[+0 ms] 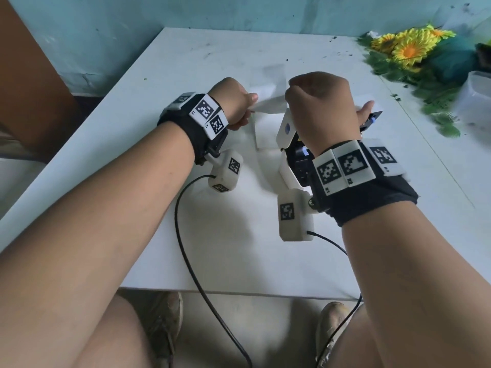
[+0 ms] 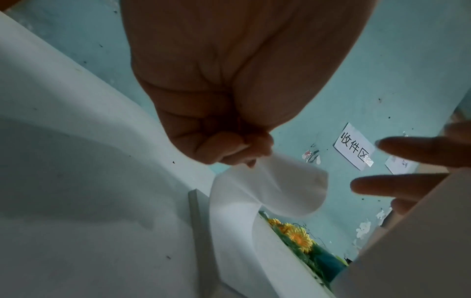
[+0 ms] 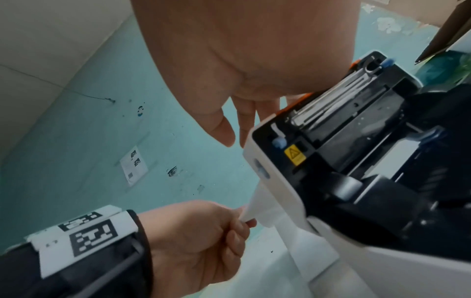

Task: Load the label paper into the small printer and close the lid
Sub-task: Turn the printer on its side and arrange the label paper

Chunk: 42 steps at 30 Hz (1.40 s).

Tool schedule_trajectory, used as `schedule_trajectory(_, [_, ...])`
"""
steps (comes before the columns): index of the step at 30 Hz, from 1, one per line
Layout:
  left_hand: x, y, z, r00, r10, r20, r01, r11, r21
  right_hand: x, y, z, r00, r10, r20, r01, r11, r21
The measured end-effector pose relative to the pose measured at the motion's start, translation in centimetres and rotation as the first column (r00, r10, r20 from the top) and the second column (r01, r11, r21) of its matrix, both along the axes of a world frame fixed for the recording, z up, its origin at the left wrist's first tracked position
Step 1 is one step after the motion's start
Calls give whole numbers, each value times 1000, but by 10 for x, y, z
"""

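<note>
Lying nearest, the white small printer (image 3: 318,231) is held open at its raised lid (image 1: 285,128) by the right hand (image 1: 322,110); beyond-left, the white label paper strip (image 2: 242,193) is pinched by the left hand (image 1: 233,102), running toward the printer.

The label paper (image 2: 257,193) is plain white. The printer (image 3: 300,193) has a white shell, a black inside, a yellow warning sticker, small blue tabs and what looks like an orange edge. The surface (image 1: 239,62) is white, the wall behind teal, the flowers (image 1: 409,46) yellow-orange with green leaves.
</note>
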<state>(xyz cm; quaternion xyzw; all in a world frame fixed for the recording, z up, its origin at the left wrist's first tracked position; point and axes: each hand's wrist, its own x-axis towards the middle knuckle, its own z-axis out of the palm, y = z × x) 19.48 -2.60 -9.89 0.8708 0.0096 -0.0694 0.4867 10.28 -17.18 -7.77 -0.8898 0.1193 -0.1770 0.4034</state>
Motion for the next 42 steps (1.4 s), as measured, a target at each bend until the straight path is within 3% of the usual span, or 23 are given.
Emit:
schedule_trajectory(5, [0,13,0,979,25,200,-38,997,61,-5,0,-7,992,2,-128,-15,995,-102])
schedule_trajectory(12, [-9,9,1,963,-39,267,-2,988,153,-5,0,-9,995,9,-96,-15,998,-63])
schedule_trajectory(19, [-23,7,12,962,34,272,-13,997,-77,-10,-6,2,996,-73,57,62,982,180])
schedule_trajectory(26, [-44,-12,20,990,-16,143,56,959,-277,-23,-35,11,961,-277,-20,273,931,241])
schedule_trajectory(30, [-47,-20,19,993,-13,114,49,947,-319,-35,-61,12,992,-114,-53,126,920,371])
schedule_trajectory(36, [-52,-26,26,999,2,-44,-22,890,-455,-41,-71,11,998,-2,-59,13,982,191])
schedule_trajectory(42, [-56,-30,24,995,102,-8,-94,876,-474,-55,-64,13,977,148,-154,-136,987,88])
